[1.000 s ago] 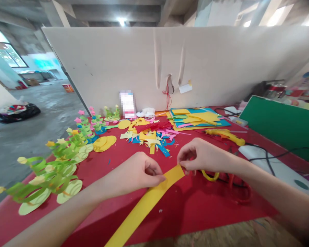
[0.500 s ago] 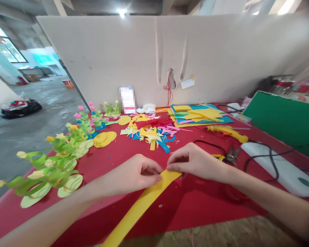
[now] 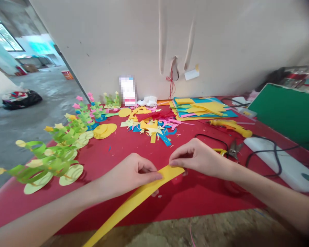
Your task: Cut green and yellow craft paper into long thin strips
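A long yellow paper strip (image 3: pixel 134 202) runs from the lower left up to the middle of the red table cover (image 3: pixel 195 199). My left hand (image 3: pixel 130 173) pinches the strip near its top end, thumb and fingers closed on its edge. My right hand (image 3: pixel 199 157) pinches the very tip of the same strip, a short way to the right of the left hand. The strip is lifted a little off the cover between and below the hands.
Green paper spirals with yellow discs (image 3: pixel 51 161) line the left edge. A heap of coloured paper scraps (image 3: pixel 151 125) and stacked sheets (image 3: pixel 201 108) lie behind. Scissors (image 3: pixel 229 151), a yellow glue gun (image 3: pixel 230 126), black cables, a white device (image 3: pixel 280 164) and a green board (image 3: pixel 288 115) lie to the right.
My right hand has slid left along the strip toward the left hand, uncovering the scissors. The strip's near end has lifted and the camera has tipped down a little.
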`<act>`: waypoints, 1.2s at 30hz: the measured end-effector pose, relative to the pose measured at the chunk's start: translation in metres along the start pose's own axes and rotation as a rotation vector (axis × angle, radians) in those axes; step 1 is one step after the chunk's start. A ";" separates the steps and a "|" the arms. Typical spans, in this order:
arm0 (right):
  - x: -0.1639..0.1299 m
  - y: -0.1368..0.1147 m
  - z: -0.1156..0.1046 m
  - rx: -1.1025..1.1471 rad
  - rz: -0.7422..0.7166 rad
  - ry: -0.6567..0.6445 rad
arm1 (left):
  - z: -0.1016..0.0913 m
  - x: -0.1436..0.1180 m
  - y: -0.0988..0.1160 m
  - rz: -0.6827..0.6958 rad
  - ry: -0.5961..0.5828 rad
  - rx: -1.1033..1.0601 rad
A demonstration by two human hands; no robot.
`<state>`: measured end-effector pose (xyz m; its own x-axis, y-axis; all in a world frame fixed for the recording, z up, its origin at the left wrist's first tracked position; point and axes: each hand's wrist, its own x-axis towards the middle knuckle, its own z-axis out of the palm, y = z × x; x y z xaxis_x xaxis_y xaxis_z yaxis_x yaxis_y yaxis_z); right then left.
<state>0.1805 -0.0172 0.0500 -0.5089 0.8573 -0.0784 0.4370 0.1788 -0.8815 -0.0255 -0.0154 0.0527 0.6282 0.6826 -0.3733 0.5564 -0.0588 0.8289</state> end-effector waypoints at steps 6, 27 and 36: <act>0.003 -0.001 0.003 0.007 0.003 -0.002 | -0.001 -0.009 -0.008 -0.055 0.001 -0.104; 0.041 0.025 0.030 -0.572 -0.194 0.136 | -0.001 -0.042 -0.047 -0.111 0.152 -0.331; 0.116 0.023 -0.017 -0.580 -0.185 0.326 | 0.003 -0.039 -0.049 -0.144 0.101 -0.441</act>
<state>0.1439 0.0943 0.0281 -0.4039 0.8731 0.2730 0.7369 0.4873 -0.4685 -0.0760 -0.0415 0.0253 0.4933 0.7301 -0.4728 0.3358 0.3416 0.8778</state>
